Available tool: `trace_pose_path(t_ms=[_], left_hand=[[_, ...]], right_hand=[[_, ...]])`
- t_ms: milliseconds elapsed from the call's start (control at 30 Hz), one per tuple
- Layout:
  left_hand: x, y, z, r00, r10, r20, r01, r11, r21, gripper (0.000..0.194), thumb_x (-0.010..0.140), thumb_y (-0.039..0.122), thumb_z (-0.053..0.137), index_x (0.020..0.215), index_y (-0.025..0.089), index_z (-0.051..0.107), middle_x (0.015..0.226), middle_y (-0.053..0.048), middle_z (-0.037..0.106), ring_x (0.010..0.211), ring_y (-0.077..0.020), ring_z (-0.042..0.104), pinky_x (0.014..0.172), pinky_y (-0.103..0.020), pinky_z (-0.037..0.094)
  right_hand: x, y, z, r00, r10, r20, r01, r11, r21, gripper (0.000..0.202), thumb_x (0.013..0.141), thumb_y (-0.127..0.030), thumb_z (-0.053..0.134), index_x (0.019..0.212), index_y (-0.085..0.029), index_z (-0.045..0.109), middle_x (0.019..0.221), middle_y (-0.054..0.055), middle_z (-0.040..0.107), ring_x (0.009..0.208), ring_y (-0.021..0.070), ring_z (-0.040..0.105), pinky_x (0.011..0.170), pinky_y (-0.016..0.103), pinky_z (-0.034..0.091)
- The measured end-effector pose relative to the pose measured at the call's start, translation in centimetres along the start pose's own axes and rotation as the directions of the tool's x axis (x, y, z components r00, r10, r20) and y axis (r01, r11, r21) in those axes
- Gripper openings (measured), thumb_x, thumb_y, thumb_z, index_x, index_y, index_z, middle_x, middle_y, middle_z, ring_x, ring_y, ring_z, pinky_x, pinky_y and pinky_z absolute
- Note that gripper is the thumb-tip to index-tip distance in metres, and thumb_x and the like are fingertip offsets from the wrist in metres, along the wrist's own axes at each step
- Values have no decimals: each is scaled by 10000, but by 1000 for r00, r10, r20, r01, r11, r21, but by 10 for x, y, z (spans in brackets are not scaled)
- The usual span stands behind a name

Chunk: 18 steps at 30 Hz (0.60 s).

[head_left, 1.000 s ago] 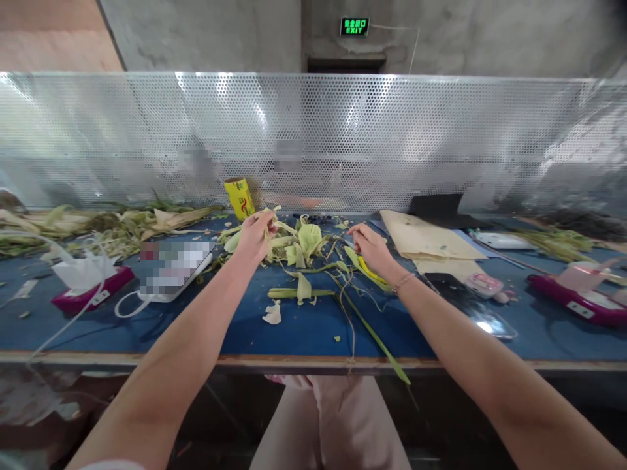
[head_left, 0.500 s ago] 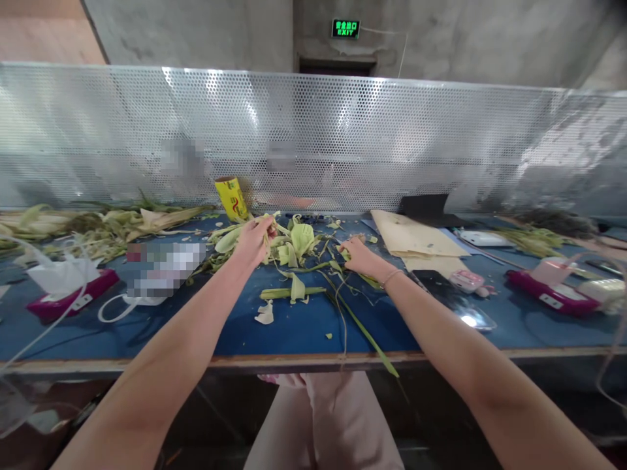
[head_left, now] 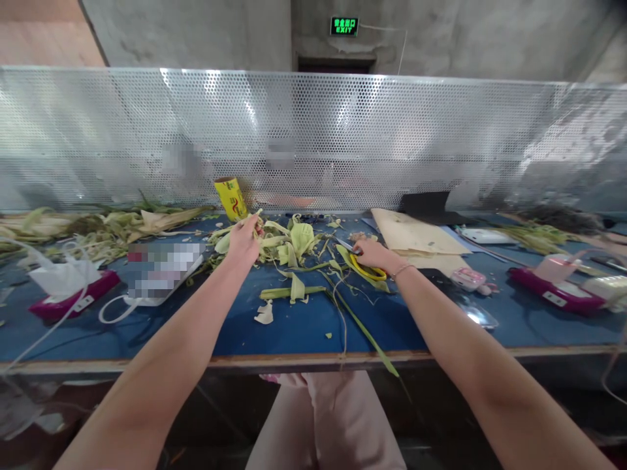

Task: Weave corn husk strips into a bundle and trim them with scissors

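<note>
Pinching pale leaf strips (head_left: 257,219), your left hand (head_left: 243,239) partly hides them; your right hand (head_left: 374,254) overlaps yellow-handled scissors (head_left: 366,269), grip unclear.

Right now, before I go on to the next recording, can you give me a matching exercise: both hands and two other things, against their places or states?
1. Left hand
2. Right hand
3. Exit sign
4. Yellow cylinder

A. At the yellow-handled scissors
B. Standing tilted near the perforated panel
C. Pale green strips in its fingers
D. Lit green, above the panel's top edge

Pairs: 1-C, 2-A, 3-D, 4-B
</note>
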<state>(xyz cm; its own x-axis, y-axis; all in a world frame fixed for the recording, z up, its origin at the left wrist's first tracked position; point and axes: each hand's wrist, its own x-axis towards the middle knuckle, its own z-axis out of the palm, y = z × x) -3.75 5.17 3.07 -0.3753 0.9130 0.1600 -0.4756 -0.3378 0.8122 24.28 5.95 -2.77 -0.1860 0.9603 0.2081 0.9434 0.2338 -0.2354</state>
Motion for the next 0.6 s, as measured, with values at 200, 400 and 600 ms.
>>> trace_pose_path(t_ms=[200,400,600], left_hand=[[-4,-6,0,999,-13,51,11,999,38,201,640,103,620,509,131,470,470,37,476,399,-29,396,418,-166,337],[-7,-5,2,998,-21,55,18,998,59,222,659,89,604,495,130,461,471,32,471,397,-26,385,414,-165,324],[-7,-5,3,999,-34,43,31,997,64,217,664,71,589,496,125,464,452,36,458,398,-25,371,398,-150,319]], right_hand=[[-4,-4,-7,993,96,70,-94,995,-33,389,575,-198,621,950,-124,549,934,130,586,764,204,552,622,258,404],[-5,11,-21,988,151,-3,-146,957,250,290,555,-141,647,817,-156,526,811,68,608,682,155,540,589,242,405],[-13,14,-39,955,277,101,-263,643,719,145,688,-154,569,668,-175,427,463,-51,462,425,86,445,436,215,372]])
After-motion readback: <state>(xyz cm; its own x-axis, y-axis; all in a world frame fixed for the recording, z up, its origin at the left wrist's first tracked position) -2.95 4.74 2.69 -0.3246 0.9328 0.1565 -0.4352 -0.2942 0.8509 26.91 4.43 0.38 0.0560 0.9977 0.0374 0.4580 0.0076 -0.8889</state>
